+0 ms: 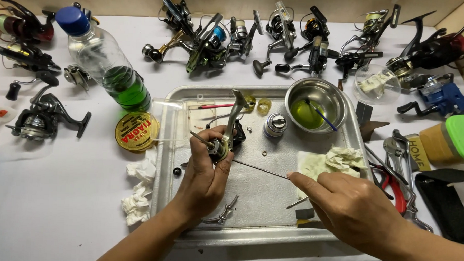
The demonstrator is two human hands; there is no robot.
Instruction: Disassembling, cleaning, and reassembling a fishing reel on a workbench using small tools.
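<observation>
Left hand (202, 178) grips reel body (222, 145) over tray (260, 196); right hand (350, 206) pinches thin rod (261, 169) touching it.

The bottle (107, 59) has a blue cap and green liquid (the steel bowl (315, 104) holds yellow-green); the spool (137, 131) is yellow.

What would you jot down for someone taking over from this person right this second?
Left hand: grips a partly stripped reel body above the metal tray, its shaft sticking out to the upper left.
Right hand: pinches a thin rod, tip at the reel body.
On the tray: steel bowl with green liquid and a brush, a spool, small loose parts, crumpled tissue.
Pliers lie right of the tray; a bottle and other reels sit around it.
Done: reel opened, parts out. Left: reel body not yet put back together.
</observation>
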